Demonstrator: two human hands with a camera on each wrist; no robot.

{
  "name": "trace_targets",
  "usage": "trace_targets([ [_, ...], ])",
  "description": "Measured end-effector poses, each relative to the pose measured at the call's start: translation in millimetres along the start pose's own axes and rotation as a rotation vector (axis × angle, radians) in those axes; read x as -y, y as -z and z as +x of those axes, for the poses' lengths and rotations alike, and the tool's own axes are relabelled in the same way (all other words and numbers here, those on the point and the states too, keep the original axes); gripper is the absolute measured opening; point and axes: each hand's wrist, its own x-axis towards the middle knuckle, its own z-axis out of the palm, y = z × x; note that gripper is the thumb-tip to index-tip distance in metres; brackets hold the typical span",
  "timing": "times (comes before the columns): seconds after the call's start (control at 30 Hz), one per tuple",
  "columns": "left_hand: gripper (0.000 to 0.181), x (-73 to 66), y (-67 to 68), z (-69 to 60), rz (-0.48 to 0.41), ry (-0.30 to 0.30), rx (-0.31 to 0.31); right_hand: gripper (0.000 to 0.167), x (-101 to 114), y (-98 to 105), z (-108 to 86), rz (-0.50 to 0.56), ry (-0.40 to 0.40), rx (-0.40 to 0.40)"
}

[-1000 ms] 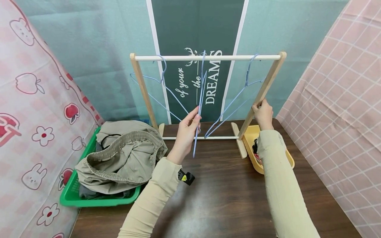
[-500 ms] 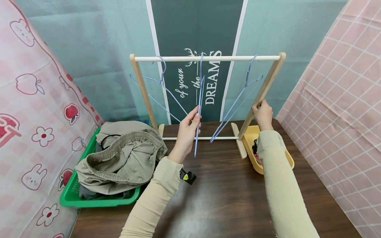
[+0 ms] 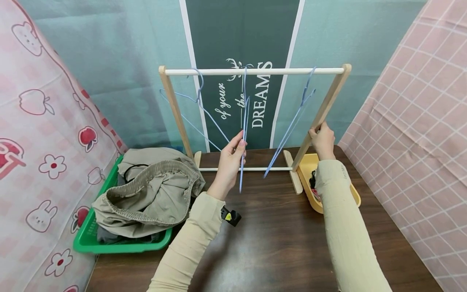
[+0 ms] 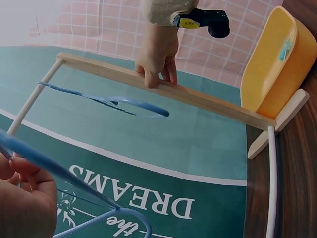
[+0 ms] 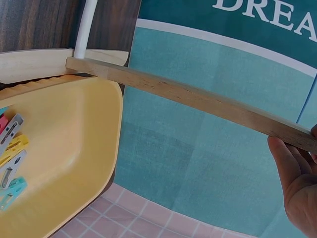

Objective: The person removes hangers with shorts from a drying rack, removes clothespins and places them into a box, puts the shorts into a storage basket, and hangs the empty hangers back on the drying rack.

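Observation:
My left hand point(image 3: 230, 162) pinches the middle blue hanger point(image 3: 243, 121) by its side; its hook is over the white top rail point(image 3: 219, 72) of the wooden rack. With my right hand point(image 3: 322, 140) I grip the right post point(image 3: 330, 97) of that rack, and the right wrist view shows the thumb and fingers around the wood. Another blue hanger point(image 3: 290, 129) hangs near the right post, turned almost edge-on. Toward the left post hangs a further blue hanger point(image 3: 213, 121), partly hidden by my left hand.
At left a green basket point(image 3: 124, 248) holds beige trousers point(image 3: 157, 194) with an elastic waist. A yellow bin point(image 3: 310, 162) stands beside the rack's right foot point(image 3: 294, 178); several clothes pegs point(image 5: 11, 163) lie in it. Patterned curtains surround the dark wooden table point(image 3: 270, 243).
The right hanger has swung round, its lower end moving right, and looks narrower. The middle hanger has shifted slightly left at its hook. Both hands stay in nearly the same places.

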Motion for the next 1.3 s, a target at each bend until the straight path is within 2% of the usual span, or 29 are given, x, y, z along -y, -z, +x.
trace_targets([
  [0.33, 0.044, 4.3, 0.2, 1.9, 0.022, 0.009, -0.020, 0.031, -0.9, -0.3, 0.7, 0.001, 0.004, -0.009],
  [0.77, 0.044, 1.7, 1.0, -0.6, 0.123, -0.008, -0.036, 0.032, -0.1, 1.6, 0.7, 0.015, -0.013, 0.009],
  [1.0, 0.045, -0.6, 1.4, -1.7, 0.136, -0.031, -0.022, 0.034, 1.3, 2.6, 1.8, 0.054, -0.026, 0.023],
  [1.3, 0.046, -0.6, 4.1, -1.7, 0.135, -0.006, -0.005, 0.039, 0.7, 2.5, -0.4, 0.152, -0.024, 0.035],
])
